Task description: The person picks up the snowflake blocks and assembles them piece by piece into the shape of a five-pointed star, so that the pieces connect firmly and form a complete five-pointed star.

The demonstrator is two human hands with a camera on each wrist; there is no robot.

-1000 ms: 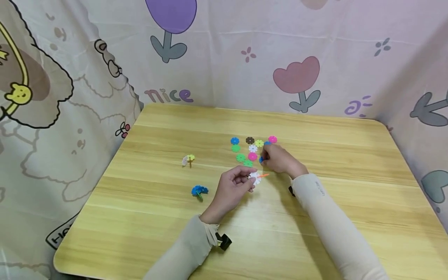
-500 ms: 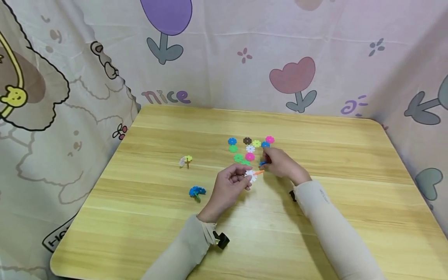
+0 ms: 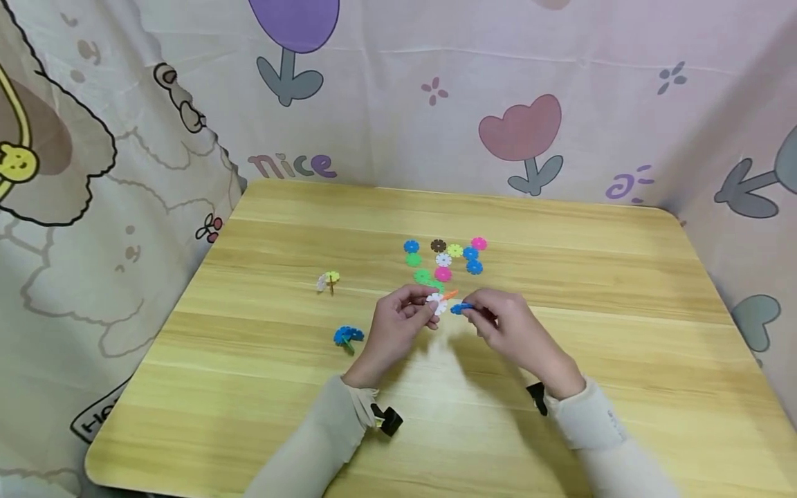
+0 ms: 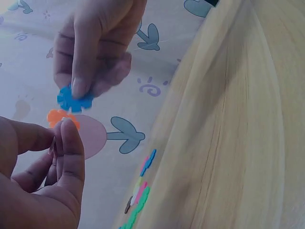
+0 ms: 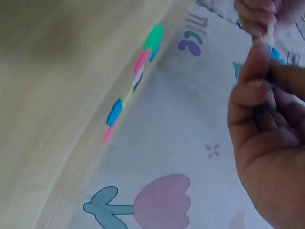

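Both hands raised just above the table (image 3: 560, 290), near its middle and on the person's side of the loose discs.

Left hand (image 3: 398, 328): grip narrow, fingertips pinched on a white disc (image 3: 437, 303) with an orange piece (image 3: 451, 294) projecting up and to the right from it — long axis of the orange piece pointing toward the far right. In the left wrist view, orange piece (image 4: 59, 117) visible just above the left fingertips.

Right hand (image 3: 507, 328): grip narrow, thumb and forefinger pinched on a blue disc (image 3: 461, 308). In the left wrist view, blue disc (image 4: 74, 98) just above the orange piece, near but apart; whether a slot faces the orange tip cannot be told. In the right wrist view, too blurred to read the contact.

Key relation: blue disc immediately right of the white disc, at roughly the same height, a small gap between. Right hand nearer to the blue disc's free edge; left hand holding the receiving part.

Surroundings: cluster of loose discs (image 3: 443, 259) just beyond the hands — blue, green, white, pink, yellow, brown, lying flat. Two built pieces well apart to the left: a blue assembly (image 3: 347, 337) and a pale assembly (image 3: 327, 281). Open table to the right and toward the person; all edges well away from the hands. Patterned cloth (image 3: 529, 104) behind and at both sides.
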